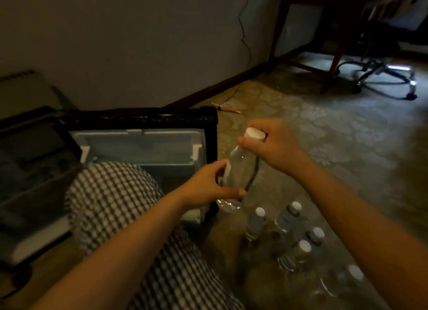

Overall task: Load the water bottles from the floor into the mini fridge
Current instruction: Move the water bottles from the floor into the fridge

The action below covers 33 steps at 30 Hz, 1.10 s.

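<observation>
I hold one clear water bottle with a white cap in the air, tilted, just right of the mini fridge. My right hand grips its neck below the cap. My left hand grips its lower body. The black fridge is open, showing its pale inner walls. Its door lies swung out to the left. Several more white-capped bottles stand on the floor below my hands, at the lower right.
My knee in checkered trousers covers the fridge's lower opening. A thin cable runs down the wall behind the fridge to a yellow item on the floor. A desk leg and wheeled chair base stand far right.
</observation>
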{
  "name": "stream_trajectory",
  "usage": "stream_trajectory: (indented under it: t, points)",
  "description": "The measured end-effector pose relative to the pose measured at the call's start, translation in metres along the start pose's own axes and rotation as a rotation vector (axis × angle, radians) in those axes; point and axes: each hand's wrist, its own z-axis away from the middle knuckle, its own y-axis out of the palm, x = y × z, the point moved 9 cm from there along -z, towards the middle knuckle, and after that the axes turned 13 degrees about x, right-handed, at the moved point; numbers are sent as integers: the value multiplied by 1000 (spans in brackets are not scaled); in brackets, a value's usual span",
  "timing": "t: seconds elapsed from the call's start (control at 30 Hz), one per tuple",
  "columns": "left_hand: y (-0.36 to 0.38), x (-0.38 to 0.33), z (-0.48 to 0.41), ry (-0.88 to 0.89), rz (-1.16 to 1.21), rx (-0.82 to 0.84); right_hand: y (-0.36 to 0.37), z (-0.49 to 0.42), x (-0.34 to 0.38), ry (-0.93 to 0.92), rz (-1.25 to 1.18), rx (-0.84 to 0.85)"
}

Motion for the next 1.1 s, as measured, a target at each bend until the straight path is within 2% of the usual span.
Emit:
stream_trajectory:
  t: [0.17, 0.3, 0.57, 0.7, 0.97, 1.1]
  points:
    - [-87, -54, 51, 62, -132, -266, -6, -63, 87, -202, -120, -53]
    - [-145, -74, 103, 68, -181, -486, 10, -106, 138, -273, -262, -38]
    - [-219, -63, 229, -9, -206, -753, 120, -160, 220, -306, -276, 388]
    - [-242, -40, 286, -59, -220, -829, 188, -167, 254, -344, -263, 550]
    - [-277, 31, 354, -217, -193, -883, 293, -188, 295, -388, -165, 629]
    - [-299, 79, 364, -384, -224, -896, 336, -206, 290, -357, -110, 634]
